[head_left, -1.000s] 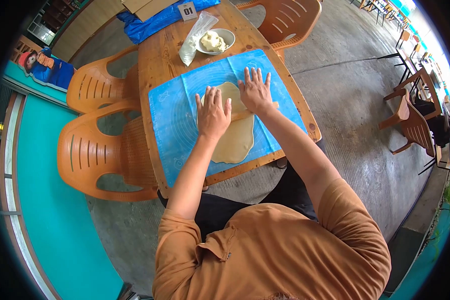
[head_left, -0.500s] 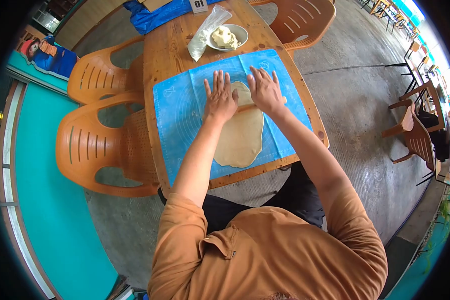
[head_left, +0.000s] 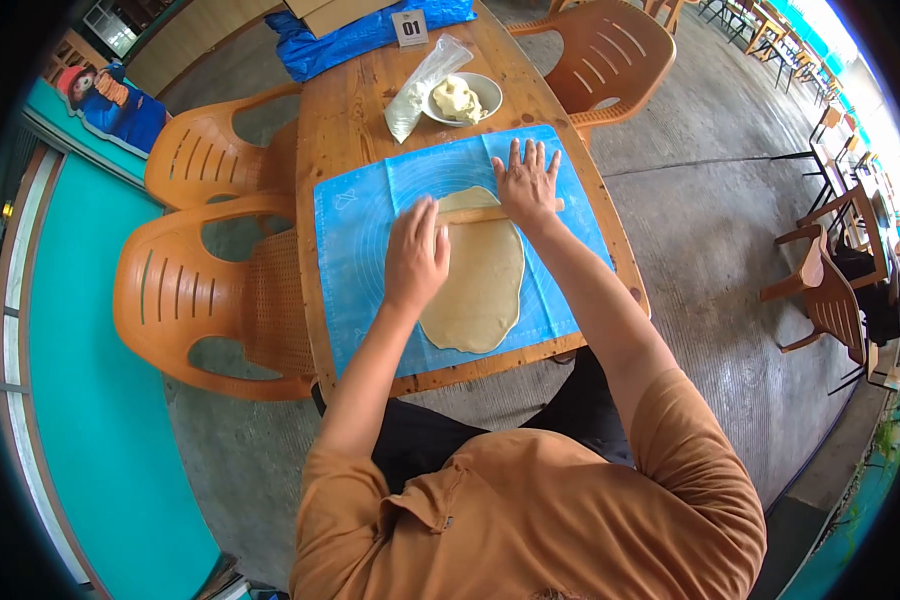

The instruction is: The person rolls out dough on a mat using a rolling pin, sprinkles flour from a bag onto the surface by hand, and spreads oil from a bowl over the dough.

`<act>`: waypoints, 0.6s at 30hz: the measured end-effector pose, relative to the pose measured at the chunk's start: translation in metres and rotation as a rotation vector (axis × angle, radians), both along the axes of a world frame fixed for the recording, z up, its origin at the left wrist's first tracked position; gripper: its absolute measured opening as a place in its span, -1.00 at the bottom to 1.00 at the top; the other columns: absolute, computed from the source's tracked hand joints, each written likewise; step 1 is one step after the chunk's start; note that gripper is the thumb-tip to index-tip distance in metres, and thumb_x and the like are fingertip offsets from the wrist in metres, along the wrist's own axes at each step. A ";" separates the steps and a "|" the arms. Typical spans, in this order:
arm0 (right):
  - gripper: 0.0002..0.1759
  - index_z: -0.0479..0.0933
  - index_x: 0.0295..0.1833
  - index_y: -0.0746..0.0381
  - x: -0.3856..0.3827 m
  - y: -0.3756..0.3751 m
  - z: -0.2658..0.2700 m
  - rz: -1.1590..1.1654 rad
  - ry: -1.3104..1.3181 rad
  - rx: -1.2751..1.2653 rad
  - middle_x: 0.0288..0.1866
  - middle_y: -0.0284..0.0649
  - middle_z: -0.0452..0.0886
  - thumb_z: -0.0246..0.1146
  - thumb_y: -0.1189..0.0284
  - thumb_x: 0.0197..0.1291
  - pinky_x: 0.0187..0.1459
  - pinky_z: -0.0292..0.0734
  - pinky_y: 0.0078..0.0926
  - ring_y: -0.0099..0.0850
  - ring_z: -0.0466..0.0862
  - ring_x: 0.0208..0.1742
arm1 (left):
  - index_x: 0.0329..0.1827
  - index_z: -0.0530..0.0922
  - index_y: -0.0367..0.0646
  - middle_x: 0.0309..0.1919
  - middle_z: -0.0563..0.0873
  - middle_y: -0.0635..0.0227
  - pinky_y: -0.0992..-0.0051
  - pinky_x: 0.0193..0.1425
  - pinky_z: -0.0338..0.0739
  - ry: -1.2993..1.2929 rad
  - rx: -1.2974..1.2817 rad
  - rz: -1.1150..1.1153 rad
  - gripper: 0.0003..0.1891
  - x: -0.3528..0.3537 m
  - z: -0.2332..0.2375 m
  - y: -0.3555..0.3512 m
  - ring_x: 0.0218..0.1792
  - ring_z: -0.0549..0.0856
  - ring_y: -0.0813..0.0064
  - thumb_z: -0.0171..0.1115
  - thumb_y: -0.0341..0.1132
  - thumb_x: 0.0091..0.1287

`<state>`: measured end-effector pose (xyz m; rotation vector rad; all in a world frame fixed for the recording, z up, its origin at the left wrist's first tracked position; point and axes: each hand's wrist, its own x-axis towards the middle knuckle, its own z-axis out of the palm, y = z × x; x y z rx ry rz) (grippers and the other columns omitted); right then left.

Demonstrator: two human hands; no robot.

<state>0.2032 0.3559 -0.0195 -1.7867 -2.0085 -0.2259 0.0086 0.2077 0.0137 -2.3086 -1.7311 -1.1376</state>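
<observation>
A wooden rolling pin lies across the upper part of a flat, oval sheet of dough. The dough rests on a blue silicone mat with printed lines. At the pin's left end is my left hand, its fingers bent and closed over that end, slightly blurred. My right hand lies palm down on the right part of the pin with fingers stretched and spread; the pin's right tip sticks out beside it.
Beyond the mat stand a white bowl with pale soft dough or fat and a plastic bag of white powder. A number card, blue plastic sheet and cardboard box sit farther back. Orange chairs flank the wooden table.
My left hand has gone from flat, spread fingers to bent ones at the pin's left end. My right hand stays spread on the pin. The view has shifted slightly.
</observation>
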 end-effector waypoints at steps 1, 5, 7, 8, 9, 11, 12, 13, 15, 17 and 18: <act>-0.31 0.38 0.63 0.25 0.000 0.001 0.003 0.005 0.002 0.005 0.65 0.13 0.39 -0.11 -0.02 0.70 0.72 -0.10 0.31 0.05 0.29 0.71 | 0.45 0.52 -0.40 0.47 0.56 -0.08 -0.06 0.68 0.30 0.035 -0.035 -0.012 -0.51 0.001 -0.002 -0.025 0.55 0.50 -0.04 0.21 -0.23 0.60; -0.60 0.61 0.23 0.28 0.004 -0.008 0.027 0.228 0.305 0.053 0.20 -0.02 0.67 0.09 0.19 0.66 0.41 0.44 0.06 -0.04 0.63 0.30 | 0.52 0.48 -0.43 0.56 0.48 -0.12 -0.08 0.72 0.23 0.136 -0.175 -0.083 -0.43 0.007 0.000 -0.104 0.63 0.40 -0.06 0.20 -0.16 0.62; -0.72 0.66 0.10 0.26 0.014 -0.032 0.041 0.286 0.494 -0.004 0.06 -0.05 0.67 0.21 0.28 0.58 0.20 0.57 -0.05 -0.03 0.66 0.19 | 0.58 0.42 -0.43 0.65 0.34 -0.15 -0.11 0.78 0.08 0.214 -0.312 -0.072 -0.34 0.013 0.001 -0.129 0.72 0.26 -0.03 0.13 -0.02 0.66; -0.72 0.66 0.10 0.26 0.022 -0.045 0.045 0.311 0.484 -0.010 0.06 -0.05 0.67 0.21 0.28 0.58 0.20 0.57 -0.05 -0.03 0.66 0.19 | 0.58 0.42 -0.43 0.65 0.34 -0.15 -0.11 0.78 0.08 0.200 -0.312 -0.049 -0.34 0.015 -0.002 -0.135 0.72 0.26 -0.03 0.13 -0.02 0.66; -0.74 0.67 0.12 0.23 0.031 -0.056 0.048 0.454 0.399 -0.004 0.07 -0.07 0.67 0.26 0.30 0.53 0.23 0.55 -0.06 -0.04 0.65 0.20 | 0.59 0.39 -0.42 0.67 0.30 -0.16 -0.15 0.78 0.04 0.218 -0.350 -0.031 -0.31 0.017 -0.007 -0.141 0.73 0.22 -0.02 0.12 0.01 0.66; -0.74 0.68 0.14 0.20 0.044 -0.074 0.046 0.624 0.300 -0.001 0.09 -0.10 0.67 0.31 0.32 0.48 0.25 0.53 -0.07 -0.06 0.64 0.21 | 0.64 0.33 -0.42 0.70 0.25 -0.17 -0.16 0.81 -0.07 0.247 -0.402 0.006 -0.25 0.022 -0.009 -0.148 0.76 0.14 -0.01 0.07 0.09 0.67; -0.71 0.69 0.17 0.17 0.049 -0.080 0.041 0.635 0.262 -0.004 0.12 -0.14 0.66 0.35 0.33 0.42 0.28 0.51 -0.07 -0.07 0.63 0.24 | 0.64 0.33 -0.42 0.70 0.25 -0.17 -0.16 0.81 -0.07 0.232 -0.396 0.027 -0.25 0.024 -0.011 -0.150 0.76 0.14 -0.01 0.07 0.09 0.67; -0.67 0.69 0.21 0.14 0.052 -0.080 0.037 0.644 0.225 -0.005 0.14 -0.17 0.65 0.40 0.34 0.37 0.31 0.48 -0.07 -0.09 0.61 0.26 | 0.63 0.33 -0.44 0.70 0.24 -0.19 -0.17 0.81 -0.07 0.216 -0.391 0.042 -0.24 0.027 -0.013 -0.152 0.76 0.14 -0.02 0.07 0.09 0.67; -0.64 0.69 0.23 0.13 0.055 -0.076 0.032 0.650 0.206 -0.022 0.16 -0.19 0.64 0.42 0.35 0.34 0.32 0.46 -0.06 -0.11 0.59 0.28 | 0.62 0.33 -0.46 0.70 0.24 -0.20 -0.17 0.81 -0.08 0.188 -0.382 0.069 -0.24 0.032 -0.012 -0.156 0.76 0.15 -0.02 0.06 0.10 0.67; -0.60 0.69 0.26 0.11 0.059 -0.074 0.026 0.646 0.191 -0.050 0.18 -0.21 0.63 0.44 0.36 0.32 0.34 0.43 -0.06 -0.13 0.57 0.30 | 0.62 0.33 -0.50 0.69 0.24 -0.23 -0.18 0.80 -0.10 0.238 -0.390 0.122 -0.21 0.038 -0.009 -0.165 0.76 0.14 -0.04 0.04 0.11 0.67; -0.60 0.69 0.25 0.10 0.057 -0.071 0.026 0.634 0.171 -0.057 0.18 -0.21 0.63 0.44 0.36 0.31 0.33 0.44 -0.06 -0.13 0.57 0.30 | 0.62 0.33 -0.50 0.69 0.24 -0.23 -0.18 0.80 -0.10 0.233 -0.388 0.134 -0.21 0.038 -0.009 -0.168 0.76 0.14 -0.04 0.04 0.11 0.67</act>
